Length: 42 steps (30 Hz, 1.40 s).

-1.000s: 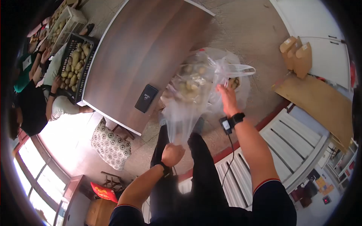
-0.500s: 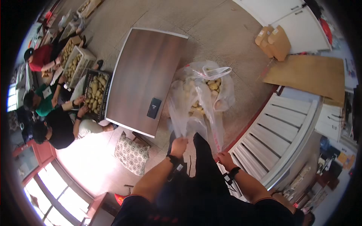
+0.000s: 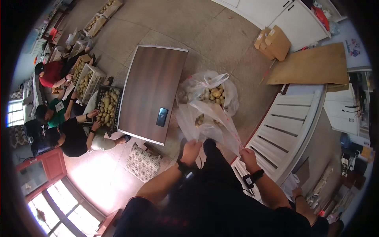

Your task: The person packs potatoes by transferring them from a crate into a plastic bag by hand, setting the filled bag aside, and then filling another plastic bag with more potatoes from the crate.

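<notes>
In front of my feet a clear plastic bag [image 3: 189,118] is stretched between my two hands. My left hand [image 3: 191,152] is closed on one of its edges, and my right hand [image 3: 247,155] pinches the opposite edge farther right. Just beyond lie potatoes [image 3: 216,94], seen through the open top of a second translucent bag [image 3: 232,93] with a looped handle. More potatoes show hazily through the plastic nearer me; which bag holds them I cannot tell.
A brown table [image 3: 152,94] with a phone [image 3: 162,117] stands left of the bags. People sit beyond it by crates of potatoes [image 3: 107,106]. A white slatted bench [image 3: 284,126] runs along the right, and a patterned cushion [image 3: 143,162] is at lower left. Another person's hand [image 3: 297,192] shows at lower right.
The view has shifted. My hands have moved slightly apart, and the plastic between them is spread wider. At lower right another person's hand has come into view.
</notes>
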Tool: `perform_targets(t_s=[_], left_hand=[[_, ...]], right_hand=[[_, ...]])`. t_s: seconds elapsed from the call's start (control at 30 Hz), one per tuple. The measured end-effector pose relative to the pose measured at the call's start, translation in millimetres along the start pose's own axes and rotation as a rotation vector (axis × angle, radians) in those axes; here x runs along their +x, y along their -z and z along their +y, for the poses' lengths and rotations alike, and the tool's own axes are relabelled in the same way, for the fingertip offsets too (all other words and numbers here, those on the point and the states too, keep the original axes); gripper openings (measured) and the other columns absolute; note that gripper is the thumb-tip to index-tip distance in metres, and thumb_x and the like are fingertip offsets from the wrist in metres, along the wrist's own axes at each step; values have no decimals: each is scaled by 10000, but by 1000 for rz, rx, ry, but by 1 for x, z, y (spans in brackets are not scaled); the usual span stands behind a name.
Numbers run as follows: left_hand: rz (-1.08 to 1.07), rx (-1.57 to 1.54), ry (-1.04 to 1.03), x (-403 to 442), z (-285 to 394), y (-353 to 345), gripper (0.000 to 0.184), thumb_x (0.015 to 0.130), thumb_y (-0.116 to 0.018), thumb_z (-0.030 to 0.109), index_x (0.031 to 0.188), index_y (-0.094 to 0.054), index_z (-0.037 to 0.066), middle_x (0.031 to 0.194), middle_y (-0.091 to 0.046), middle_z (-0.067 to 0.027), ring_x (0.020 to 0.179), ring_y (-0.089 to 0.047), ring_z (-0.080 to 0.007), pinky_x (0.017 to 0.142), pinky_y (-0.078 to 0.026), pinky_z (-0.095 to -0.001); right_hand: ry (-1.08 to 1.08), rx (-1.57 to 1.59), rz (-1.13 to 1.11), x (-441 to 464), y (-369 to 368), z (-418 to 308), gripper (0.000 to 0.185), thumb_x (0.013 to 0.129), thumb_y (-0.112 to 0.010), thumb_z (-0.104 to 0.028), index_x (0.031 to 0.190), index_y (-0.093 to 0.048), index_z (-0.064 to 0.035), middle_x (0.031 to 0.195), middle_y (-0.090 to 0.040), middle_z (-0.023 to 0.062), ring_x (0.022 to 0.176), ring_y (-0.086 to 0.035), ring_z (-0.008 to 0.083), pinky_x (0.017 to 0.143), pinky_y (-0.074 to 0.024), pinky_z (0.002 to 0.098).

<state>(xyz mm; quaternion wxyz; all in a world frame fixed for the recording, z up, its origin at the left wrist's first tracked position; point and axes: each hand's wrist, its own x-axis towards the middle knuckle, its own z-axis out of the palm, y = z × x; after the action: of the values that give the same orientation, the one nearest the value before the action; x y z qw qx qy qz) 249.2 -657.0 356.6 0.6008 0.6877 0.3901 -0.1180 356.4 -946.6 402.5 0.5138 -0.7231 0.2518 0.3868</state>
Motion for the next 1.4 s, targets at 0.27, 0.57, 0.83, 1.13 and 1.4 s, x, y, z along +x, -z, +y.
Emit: perform_targets(t_s=[0.27,0.57,0.83,1.13,1.4], left_hand=[[-38,-383,69,-29,121,43,126,866,-594,185,844,-621,64,662,-491,39,588,-463,-91,584,-402,-259],[-94,-751,-47,-93,200,148,109,892,-590,142,858,-630,48,658,-440,49,583,-439,-68,543,-392,-254],[-58,-977,-201,-173,207,282,165,895,-499,63,981,-615,-15,606,-396,38,531,-360,-77,526,-369,-256],[163,-1047,-469,-234,184,361,226,884,-475,76,1044,-590,-35,605,-394,27,520,-346,-79,584,-401,-267],[571,-1094,-477,-194,130,387,202,974,-453,151,977,-595,7,592,-427,25,511,-382,-85,607,-440,-268]], right_hand=[[185,187,-34,-29,-5,-100,151,870,-619,-149,758,-615,-48,631,-493,-41,549,-447,64,487,-332,235],[623,161,-162,-96,-54,-230,284,910,-575,-144,657,-452,-107,590,-378,-33,479,-336,62,454,-284,229],[854,184,-363,-189,-167,-327,309,938,-514,-207,661,-424,-103,554,-295,-39,452,-278,68,487,-313,258],[983,165,-539,-228,-256,-399,306,946,-535,-219,678,-457,-93,554,-302,-39,459,-279,74,515,-322,265],[874,-66,-682,-169,-362,-432,257,909,-589,-214,700,-536,-74,563,-383,-44,462,-336,67,481,-345,257]])
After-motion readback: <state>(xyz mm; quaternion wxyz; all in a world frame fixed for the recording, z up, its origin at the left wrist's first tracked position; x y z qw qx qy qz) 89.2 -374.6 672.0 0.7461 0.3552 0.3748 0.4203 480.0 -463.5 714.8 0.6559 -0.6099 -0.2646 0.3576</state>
